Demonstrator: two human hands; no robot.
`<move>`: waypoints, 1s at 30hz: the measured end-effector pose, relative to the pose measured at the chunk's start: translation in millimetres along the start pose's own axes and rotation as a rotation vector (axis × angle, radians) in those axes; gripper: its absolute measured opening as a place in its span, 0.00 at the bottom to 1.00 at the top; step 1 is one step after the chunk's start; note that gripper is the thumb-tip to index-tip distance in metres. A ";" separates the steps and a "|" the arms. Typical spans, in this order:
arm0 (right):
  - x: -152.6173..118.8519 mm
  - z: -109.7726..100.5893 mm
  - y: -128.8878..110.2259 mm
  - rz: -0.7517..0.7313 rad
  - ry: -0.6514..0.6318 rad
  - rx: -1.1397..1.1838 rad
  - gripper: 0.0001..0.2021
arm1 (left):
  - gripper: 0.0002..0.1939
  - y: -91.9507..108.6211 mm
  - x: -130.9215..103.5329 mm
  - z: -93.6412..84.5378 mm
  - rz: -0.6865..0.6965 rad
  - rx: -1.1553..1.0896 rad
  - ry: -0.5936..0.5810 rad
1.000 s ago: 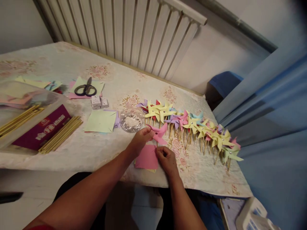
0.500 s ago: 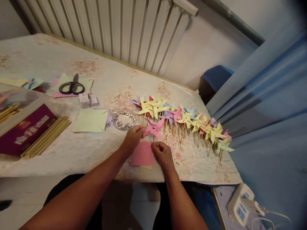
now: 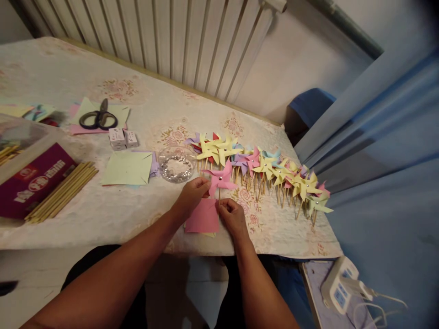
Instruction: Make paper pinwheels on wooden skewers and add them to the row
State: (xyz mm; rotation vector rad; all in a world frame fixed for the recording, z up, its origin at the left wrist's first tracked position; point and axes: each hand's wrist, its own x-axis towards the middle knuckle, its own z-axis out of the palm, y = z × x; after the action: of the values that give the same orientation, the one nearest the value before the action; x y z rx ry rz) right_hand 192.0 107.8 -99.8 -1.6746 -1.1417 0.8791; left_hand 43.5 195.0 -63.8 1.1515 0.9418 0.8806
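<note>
A pink paper pinwheel [image 3: 221, 178] on a thin stick stands upright over the table's near side. My right hand [image 3: 233, 217] pinches its stick below the blades. At the left edge of the blades, my left hand [image 3: 194, 193] has its fingers closed against the pink paper. Beneath and between both hands lies a pink square sheet [image 3: 203, 217] with a yellowish one under it. Just beyond my left hand is a clear round dish [image 3: 176, 165] of small shiny pins. Many finished pinwheels [image 3: 266, 166] lie in a row to the right.
Left of the dish are green paper squares [image 3: 126, 168], small white boxes [image 3: 117, 137] and scissors [image 3: 99, 119] on paper. Farther left, a bundle of sticks [image 3: 63, 192] lies beside a plastic box [image 3: 34, 180]. A power strip [image 3: 339, 285] sits at the lower right.
The pink pinwheel's blades have turned slightly between my hands. The whole view has shifted a little; both hands keep nearly the same hold.
</note>
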 end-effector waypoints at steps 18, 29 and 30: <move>-0.1 1.1 -1.6 -0.003 0.016 0.038 0.08 | 0.12 -17.4 6.1 4.7 -0.096 -0.008 -0.217; 2.6 0.7 2.2 0.029 0.020 0.084 0.10 | 0.12 -11.5 7.5 -5.5 -0.108 -0.024 -0.142; 2.4 0.8 2.0 0.028 0.021 0.083 0.10 | 0.12 -10.2 6.9 -5.8 -0.105 -0.033 -0.137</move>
State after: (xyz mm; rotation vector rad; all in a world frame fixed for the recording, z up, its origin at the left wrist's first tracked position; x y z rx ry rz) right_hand 192.7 109.9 -102.1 -1.6321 -1.0559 0.9121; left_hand 41.4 201.5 -75.7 1.1095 0.8638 0.7211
